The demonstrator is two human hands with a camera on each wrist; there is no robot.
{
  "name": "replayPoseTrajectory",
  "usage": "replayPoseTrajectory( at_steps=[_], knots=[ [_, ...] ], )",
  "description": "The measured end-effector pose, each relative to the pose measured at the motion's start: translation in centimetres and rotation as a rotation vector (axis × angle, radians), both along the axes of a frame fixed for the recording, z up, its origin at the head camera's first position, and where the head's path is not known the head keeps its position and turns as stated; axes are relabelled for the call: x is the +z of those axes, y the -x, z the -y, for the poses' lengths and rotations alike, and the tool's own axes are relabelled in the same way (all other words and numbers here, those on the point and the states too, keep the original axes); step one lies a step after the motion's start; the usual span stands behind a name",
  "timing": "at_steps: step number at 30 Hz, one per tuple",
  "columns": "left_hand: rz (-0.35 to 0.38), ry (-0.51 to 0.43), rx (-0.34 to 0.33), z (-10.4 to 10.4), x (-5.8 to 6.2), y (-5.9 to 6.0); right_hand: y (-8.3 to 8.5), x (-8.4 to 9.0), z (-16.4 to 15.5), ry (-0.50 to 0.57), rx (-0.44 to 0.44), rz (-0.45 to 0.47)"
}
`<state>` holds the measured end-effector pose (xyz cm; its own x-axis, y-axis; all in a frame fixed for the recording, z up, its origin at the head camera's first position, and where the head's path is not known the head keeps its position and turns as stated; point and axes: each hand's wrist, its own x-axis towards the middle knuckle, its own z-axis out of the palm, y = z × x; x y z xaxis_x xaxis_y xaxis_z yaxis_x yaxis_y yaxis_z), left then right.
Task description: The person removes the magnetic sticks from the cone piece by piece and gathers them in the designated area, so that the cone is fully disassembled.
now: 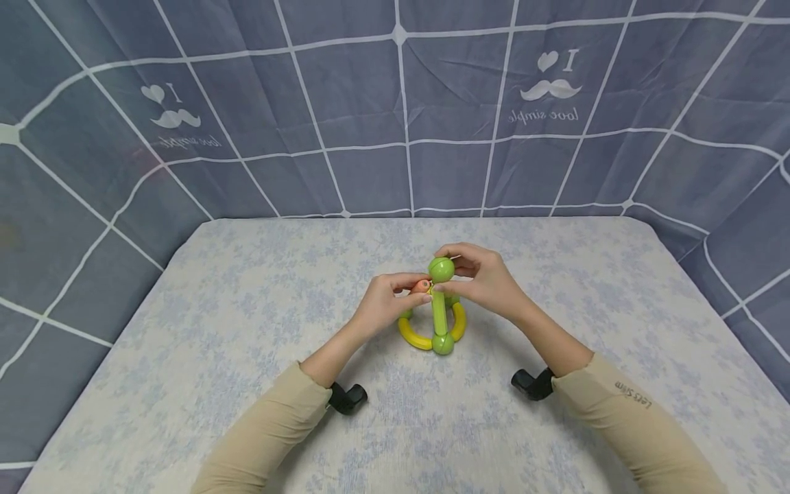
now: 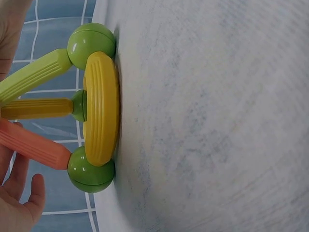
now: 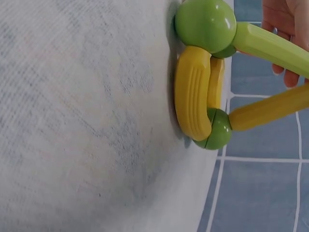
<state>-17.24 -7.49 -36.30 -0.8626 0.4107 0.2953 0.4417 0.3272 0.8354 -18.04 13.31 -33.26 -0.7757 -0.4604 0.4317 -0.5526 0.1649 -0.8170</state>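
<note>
A toy frame of plastic rods and balls stands on the table. Its base is a ring of curved yellow pieces (image 2: 102, 108) joined by green balls (image 2: 91, 169). Three straight rods lean inward from it: a light green rod (image 1: 439, 312), a yellow rod (image 3: 270, 110) and an orange rod (image 2: 34, 144). Near the top, my left hand (image 1: 385, 302) pinches the orange rod's upper end. My right hand (image 1: 487, 278) has thumb and fingers about the top green ball (image 1: 441, 269), its thumb tip by the light green rod. The exact contact at the joint is hidden.
The table is covered with a pale blue-flowered cloth (image 1: 247, 288). A blue curtain with white grid lines (image 1: 364, 103) hangs behind and at both sides. Black wrist mounts (image 1: 348, 399) sit at the cuffs of both beige sleeves.
</note>
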Motion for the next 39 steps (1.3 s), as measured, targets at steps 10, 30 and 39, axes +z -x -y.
replayPoseTrajectory(
  at_steps=[10, 30, 39],
  knots=[
    [0.05, -0.006, -0.006, -0.1, -0.2, 0.0, 0.2, 0.0, -1.8, -0.01, -0.056, 0.062],
    [0.093, -0.047, -0.01, 0.0, -0.3, 0.0, 1.0, -1.2, -7.1, -0.159, -0.235, 0.114],
    [0.137, -0.079, -0.036, 0.0, -0.3, 0.3, 2.0, -1.9, -9.0, -0.233, -0.319, 0.155]
  ],
)
